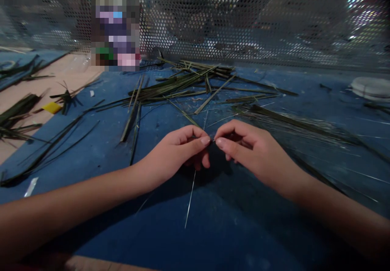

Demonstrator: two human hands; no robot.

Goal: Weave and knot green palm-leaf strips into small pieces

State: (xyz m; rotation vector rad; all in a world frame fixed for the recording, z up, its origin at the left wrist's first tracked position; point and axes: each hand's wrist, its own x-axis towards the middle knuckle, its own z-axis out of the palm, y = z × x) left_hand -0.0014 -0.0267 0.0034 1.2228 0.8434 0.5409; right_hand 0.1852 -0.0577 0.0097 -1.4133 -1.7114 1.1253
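Observation:
Both hands meet in the middle of the head view, above the blue tabletop. My left hand [183, 149] is closed in a pinch on a thin shiny wire [190, 200]. One straight length of the wire comes out below the fingers toward the front, and a fainter length shows above them. Close beside it, my right hand [251, 147] pinches with thumb and forefinger at a tiny dark strand of the wire that bridges the small gap between the fingertips. The fingers hide the rest of what is held.
Long green leaf strips [176, 82] lie heaped behind the hands. Many loose fine wires [304, 124] spread at right, beside a long dark strip [292, 122]. A white round lid [370, 88] sits far right. Perforated metal mesh [243, 23] stands along the back. A yellow piece [51, 107] lies left.

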